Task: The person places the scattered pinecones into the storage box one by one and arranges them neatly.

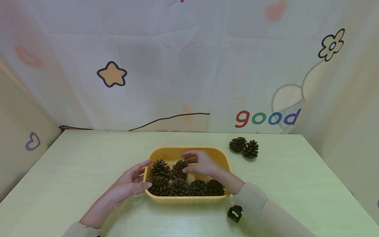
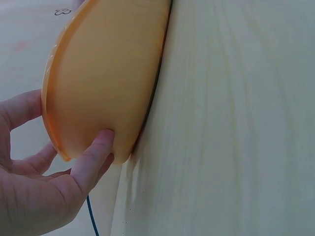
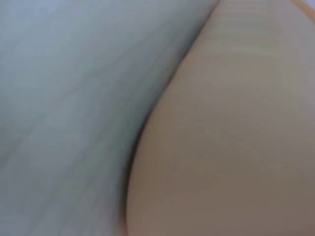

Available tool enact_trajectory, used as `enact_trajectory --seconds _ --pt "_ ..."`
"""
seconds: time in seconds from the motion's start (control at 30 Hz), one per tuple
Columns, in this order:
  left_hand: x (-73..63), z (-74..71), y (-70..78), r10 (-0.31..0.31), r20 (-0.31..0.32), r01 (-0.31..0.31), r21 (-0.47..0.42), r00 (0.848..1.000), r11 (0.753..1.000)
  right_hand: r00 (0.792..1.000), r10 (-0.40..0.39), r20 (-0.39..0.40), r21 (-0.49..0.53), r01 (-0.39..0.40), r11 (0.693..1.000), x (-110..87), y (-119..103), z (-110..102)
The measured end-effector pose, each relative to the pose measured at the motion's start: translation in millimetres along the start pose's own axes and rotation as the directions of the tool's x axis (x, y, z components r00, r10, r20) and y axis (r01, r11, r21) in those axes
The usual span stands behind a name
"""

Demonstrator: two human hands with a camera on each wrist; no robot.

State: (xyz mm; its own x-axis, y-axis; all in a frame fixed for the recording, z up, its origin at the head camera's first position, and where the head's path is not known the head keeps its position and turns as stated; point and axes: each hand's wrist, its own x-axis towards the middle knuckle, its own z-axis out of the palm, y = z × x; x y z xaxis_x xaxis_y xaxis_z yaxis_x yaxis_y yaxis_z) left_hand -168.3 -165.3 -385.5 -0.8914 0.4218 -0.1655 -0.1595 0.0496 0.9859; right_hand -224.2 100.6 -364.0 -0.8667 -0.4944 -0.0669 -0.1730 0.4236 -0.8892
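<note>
My left hand (image 1: 130, 182) holds the left end of a yellow plastic basket (image 1: 204, 199), its thumb and fingers spread along the end. In the left wrist view, the fingers (image 2: 103, 140) press the basket's smooth outer wall (image 2: 106, 73). Inside, several brown pine cones line the near side and left part. My right hand (image 1: 204, 163) reaches in over the right wall beside a pine cone (image 1: 179, 168) in the second row. Its thumb overlaps that cone's right edge, and the other fingers extend above it. The right wrist view shows only the basket's outer wall (image 3: 221, 137), blurred.
Two more pine cones (image 1: 250, 149) lie on the pale table (image 1: 296, 177) behind and right of the basket. A small black object (image 1: 235, 214) with a yellow-green mark is by the right sleeve. A printed cloth (image 1: 177, 72) hangs along the table's back edge.
</note>
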Motion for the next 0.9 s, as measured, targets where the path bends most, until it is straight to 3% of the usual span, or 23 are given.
enact_trajectory --seconds 0.37,0.63,0.9 --pt "2.0 0.1 -1.2 0.008 0.009 -0.007 -0.009 1.000 1.000 0.997 0.036 -0.071 0.120 -0.027 0.992 -19.8 2 -37" --pt "1.7 -0.8 -1.6 0.010 0.012 -0.010 -0.014 1.000 1.000 0.991 0.023 -0.129 0.160 -0.002 0.987 -34.4 5 -63" --pt "1.1 -0.4 -1.2 0.004 0.002 -0.004 -0.006 1.000 1.000 0.983 0.039 -0.181 0.115 -0.018 0.993 -48.1 15 -84"
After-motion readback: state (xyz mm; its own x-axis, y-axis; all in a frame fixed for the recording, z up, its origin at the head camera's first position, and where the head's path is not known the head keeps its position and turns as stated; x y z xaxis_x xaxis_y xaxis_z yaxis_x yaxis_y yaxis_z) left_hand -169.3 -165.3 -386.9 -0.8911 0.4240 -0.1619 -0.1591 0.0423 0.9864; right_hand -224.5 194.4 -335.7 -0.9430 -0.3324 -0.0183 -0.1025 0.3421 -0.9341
